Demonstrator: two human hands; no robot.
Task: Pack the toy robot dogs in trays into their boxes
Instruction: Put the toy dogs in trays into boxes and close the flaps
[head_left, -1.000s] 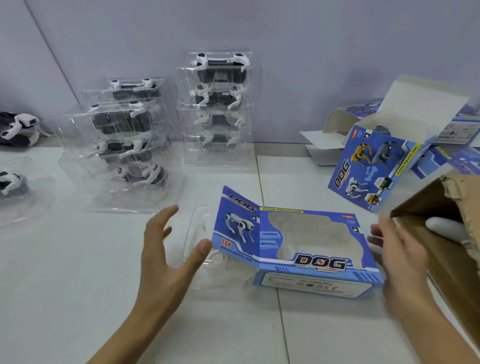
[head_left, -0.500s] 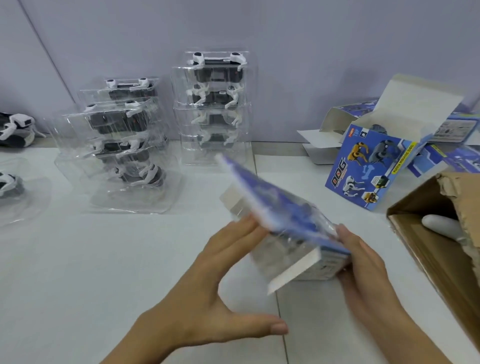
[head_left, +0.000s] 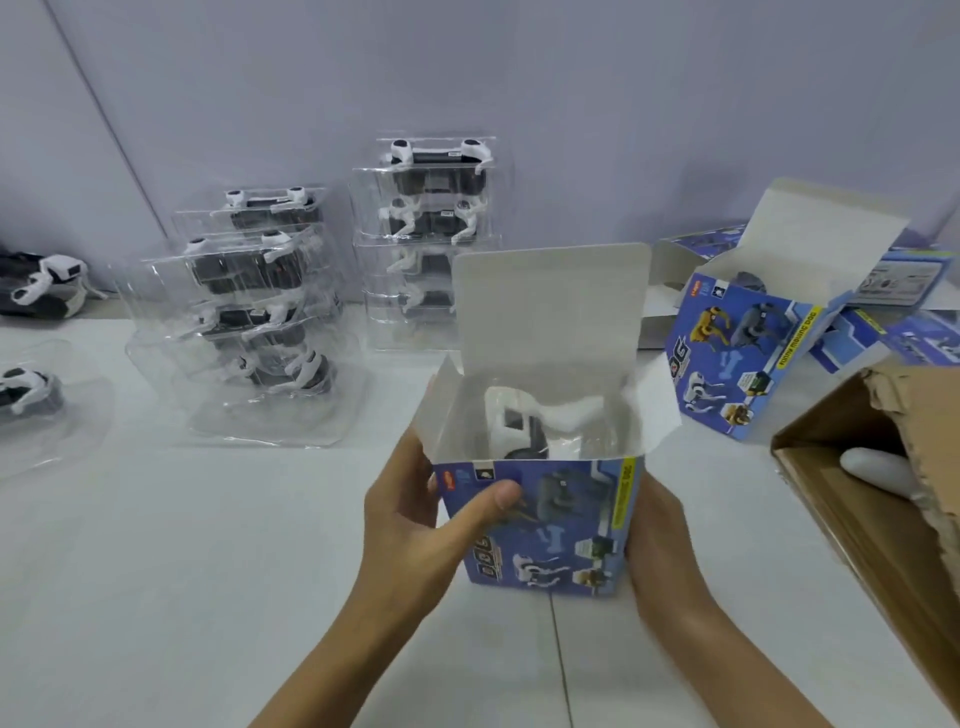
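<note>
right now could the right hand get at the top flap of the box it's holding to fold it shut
Probably yes: the top flap stands open above the box with nothing over it, but the right hand must let go of the side first.

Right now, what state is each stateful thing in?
Blue box: upright, top flaps open, toy dog in its tray inside.
Left hand: holds the box's left side, thumb on front.
Right hand: holds the box's right side.
Second blue box: open, tilted.
Cardboard carton: open.
</note>
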